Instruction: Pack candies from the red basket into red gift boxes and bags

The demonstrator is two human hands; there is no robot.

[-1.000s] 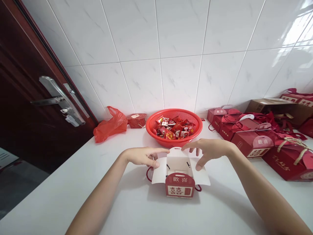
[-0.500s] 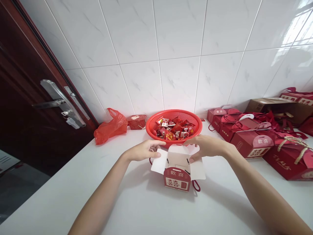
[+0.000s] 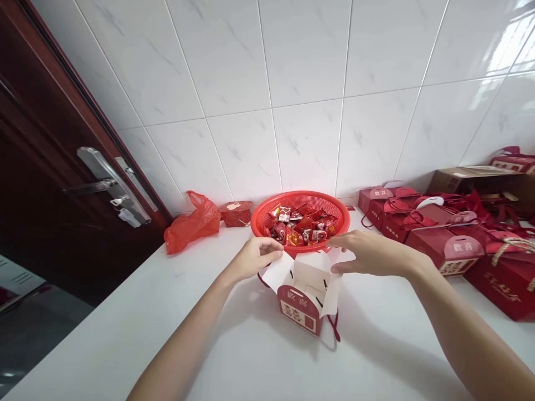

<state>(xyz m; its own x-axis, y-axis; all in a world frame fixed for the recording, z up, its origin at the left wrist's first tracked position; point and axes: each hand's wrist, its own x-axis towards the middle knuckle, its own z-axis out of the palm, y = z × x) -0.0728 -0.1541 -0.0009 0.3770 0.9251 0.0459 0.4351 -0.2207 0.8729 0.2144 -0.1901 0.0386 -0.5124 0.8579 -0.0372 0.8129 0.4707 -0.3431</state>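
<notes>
A red and white paper gift box (image 3: 297, 313) stands on the white tabletop with its top flaps raised and its pale inside showing. My left hand (image 3: 259, 257) pinches the left flap between thumb and fingers. At the right flap, my right hand (image 3: 365, 255) has its thumb against the edge and its fingers on the far side, partly hidden. Dark red cord loops hang at the box's sides. Right behind the box is a red plastic basket (image 3: 343, 227) with several wrapped candies (image 3: 305, 227) in it.
Several red gift boxes (image 3: 443, 248) crowd the right side, beside an open brown carton (image 3: 451, 179). A red plastic bag (image 3: 194, 223) and a small red box (image 3: 236, 214) lie at the back left. White tiles rise behind; a dark door (image 3: 50, 167) stands left.
The box has turned slightly and tilted. Its left flap is raised higher, with my left hand now pinching it, and the right flap stands more upright. The view has shifted a little.
</notes>
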